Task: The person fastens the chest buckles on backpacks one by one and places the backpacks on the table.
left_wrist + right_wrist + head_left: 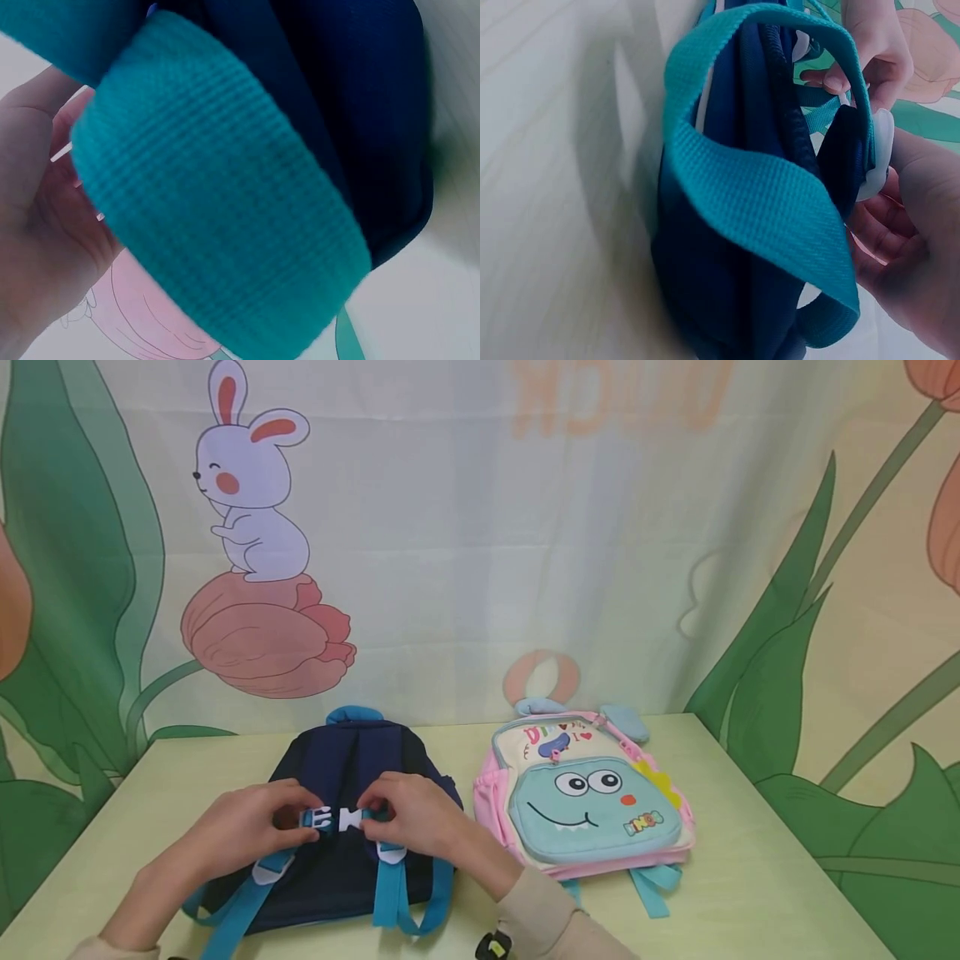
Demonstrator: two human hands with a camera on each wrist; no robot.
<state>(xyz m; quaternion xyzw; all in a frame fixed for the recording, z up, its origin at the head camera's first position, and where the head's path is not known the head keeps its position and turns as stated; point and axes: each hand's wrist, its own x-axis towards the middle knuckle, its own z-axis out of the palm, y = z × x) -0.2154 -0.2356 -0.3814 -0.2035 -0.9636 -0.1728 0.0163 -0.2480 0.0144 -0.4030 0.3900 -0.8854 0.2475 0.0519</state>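
Note:
A navy backpack lies on the table with its teal shoulder straps facing up. My left hand pinches one half of a white chest-strap buckle between thumb and fingers. From the other side, my right hand pinches the other buckle half. The two halves face each other over the middle of the backpack, with a small gap between them. In the left wrist view a wide teal strap hides the fingertips. A looped teal strap hangs before the right hand in the right wrist view.
A pink and light-blue backpack with a cartoon face lies to the right of the navy one. White adjusters sit on the shoulder straps. Behind the pale table hangs a printed curtain with a rabbit and flowers.

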